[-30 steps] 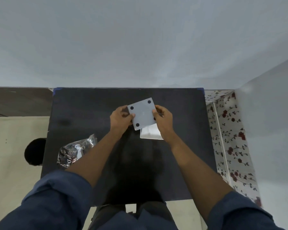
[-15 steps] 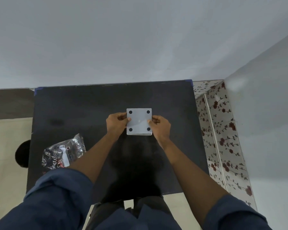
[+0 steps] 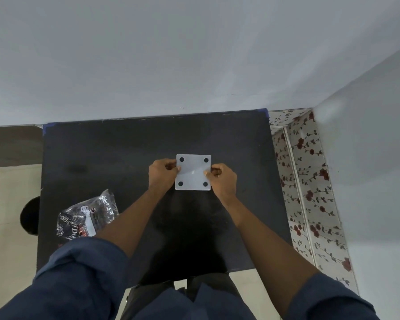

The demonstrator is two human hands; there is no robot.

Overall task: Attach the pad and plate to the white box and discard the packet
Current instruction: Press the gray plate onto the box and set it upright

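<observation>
A square white plate (image 3: 193,172) with a black dot near each corner lies flat and square in the middle of the black table (image 3: 102,158). The white box beneath it is hidden by the plate. My left hand (image 3: 162,174) pinches the plate's left edge. Opposite it, my right hand (image 3: 222,179) pinches the right edge. A crumpled dark plastic packet (image 3: 87,215) with a white label lies on the table's left side, beside my left forearm. No separate pad can be made out.
The table stands against a pale wall at the back. A flower-patterned panel (image 3: 307,192) runs along its right side. A dark round object (image 3: 30,215) sits on the floor off the table's left edge. My legs are under the near edge.
The plate was tilted above a white box a second ago; both hands have brought it down level over the box, which it now covers. The camera view also shifted.
</observation>
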